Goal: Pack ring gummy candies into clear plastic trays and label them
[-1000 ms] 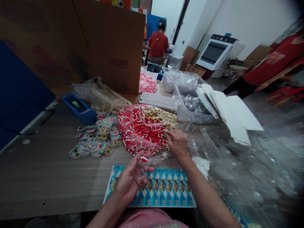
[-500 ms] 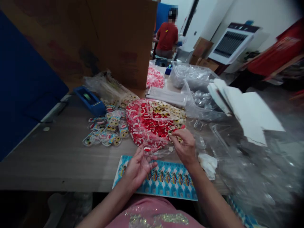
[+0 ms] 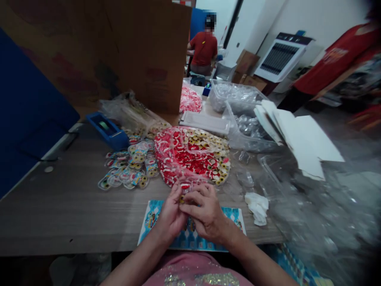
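Observation:
My left hand (image 3: 171,214) and my right hand (image 3: 205,212) meet at the table's near edge, both closed round a small clear blister shell (image 3: 185,186) with a red-and-white piece in it. They hover over a blue printed card sheet (image 3: 154,222). Just beyond them lies an open plastic bag of red, white and yellow small pieces (image 3: 190,155). To its left sits a pile of finished packets with cartoon faces (image 3: 127,169).
A blue tape dispenser (image 3: 107,129) and crumpled bags lie at the back left before a tall cardboard wall (image 3: 119,51). Clear bins of plastic shells (image 3: 238,99), white cards (image 3: 294,135) and a white tissue (image 3: 257,206) are on the right. People in red shirts stand behind.
My right hand left the bag of pieces and came back to join my left hand on the clear shell. The camera tilted slightly.

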`<state>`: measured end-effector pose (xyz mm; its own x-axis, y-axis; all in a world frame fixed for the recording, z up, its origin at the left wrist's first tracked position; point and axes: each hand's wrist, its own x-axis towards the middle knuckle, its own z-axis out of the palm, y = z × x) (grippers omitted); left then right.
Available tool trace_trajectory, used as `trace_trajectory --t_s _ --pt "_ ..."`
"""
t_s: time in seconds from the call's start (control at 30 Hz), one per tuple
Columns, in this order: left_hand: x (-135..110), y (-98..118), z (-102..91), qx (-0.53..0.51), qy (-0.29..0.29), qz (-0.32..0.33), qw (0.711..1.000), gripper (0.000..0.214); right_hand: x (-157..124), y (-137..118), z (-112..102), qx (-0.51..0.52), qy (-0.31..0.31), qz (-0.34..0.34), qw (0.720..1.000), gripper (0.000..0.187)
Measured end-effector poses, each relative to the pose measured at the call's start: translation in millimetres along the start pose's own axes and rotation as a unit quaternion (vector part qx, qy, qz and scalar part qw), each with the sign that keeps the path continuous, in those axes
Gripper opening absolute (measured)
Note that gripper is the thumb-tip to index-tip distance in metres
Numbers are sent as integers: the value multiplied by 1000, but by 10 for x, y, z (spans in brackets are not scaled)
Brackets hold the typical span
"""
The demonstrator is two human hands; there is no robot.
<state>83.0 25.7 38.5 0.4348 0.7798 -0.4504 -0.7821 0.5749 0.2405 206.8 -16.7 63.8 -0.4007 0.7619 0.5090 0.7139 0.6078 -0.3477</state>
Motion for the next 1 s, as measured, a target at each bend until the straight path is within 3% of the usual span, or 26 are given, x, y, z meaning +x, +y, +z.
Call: trace_trajectory --t_s 0.1,0.2,0.33,0.43,0.6,0.73,0.87,1.0 --pt "2 52 13 33 -16 -14 999 44 -21 348 -143 7 80 72 994 20" --pt "-18 66 19 73 -15 -34 997 45 -10 944 -281 -102 141 210 962 17" --pt "-73 14 48 95 -23 -46 994 48 127 1565 -310 -284 77 324 899 15" --pt "-114 -17 48 104 -25 -54 993 47 216 1687 -243 -318 54 336 885 16" --pt "-124 38 -69 105 -20 -45 993 45 45 1497 -212 -292 78 288 908 16" --pt "-87 63 -136 86 -17 -26 996 40 -156 1090 -243 -219 104 211 947 18" --pt "-21 28 -82 57 -32 -23 998 35 -138 522 -214 -99 31 123 987 19" --pt "2 -3 -33 20 -11 29 999 32 -36 102 -85 -109 -58 76 989 27"
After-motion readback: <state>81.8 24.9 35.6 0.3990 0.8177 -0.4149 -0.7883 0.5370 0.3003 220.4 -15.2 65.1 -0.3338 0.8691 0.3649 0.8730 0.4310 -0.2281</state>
